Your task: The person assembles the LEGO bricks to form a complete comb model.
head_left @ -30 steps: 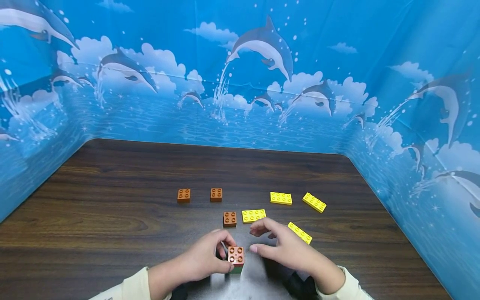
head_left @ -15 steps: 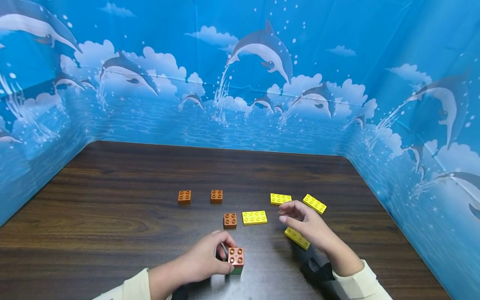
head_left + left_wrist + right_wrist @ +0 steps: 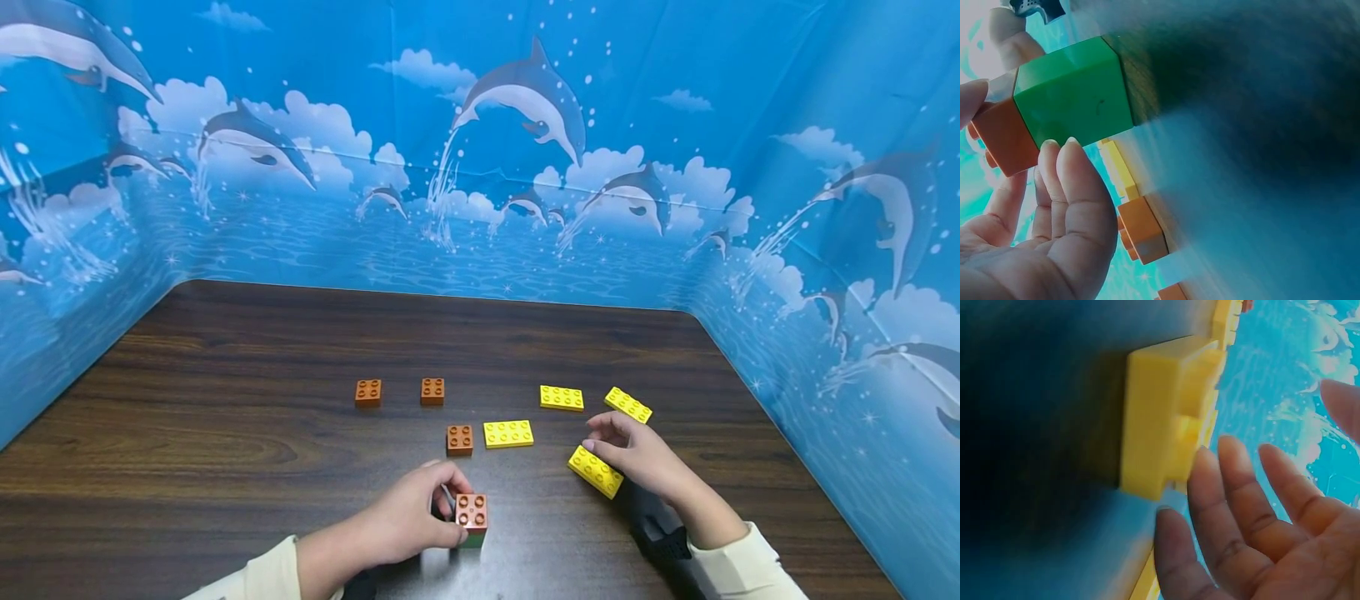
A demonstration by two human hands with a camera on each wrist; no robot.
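Brown-on-green stack (image 3: 472,514) is gripped by fingers of left hand (image 3: 412,514). Right hand's (image 3: 641,458) fingers are loosely spread by yellow brick (image 3: 596,473), stack's 2 o'clock; contact unclear.

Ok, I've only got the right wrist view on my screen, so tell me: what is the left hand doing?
Observer: The left hand grips a small stack: a brown brick on top of a green block.

Operator: Got it. My view cuts things off; how many yellow bricks are there altogether?

Observer: Four in the head view: the near yellow brick beside the right hand, plus three other yellow bricks.

Operator: And any loose brown ones?

Observer: Yes, three loose brown bricks, apart from each other and all left of the yellow ones in the head view.
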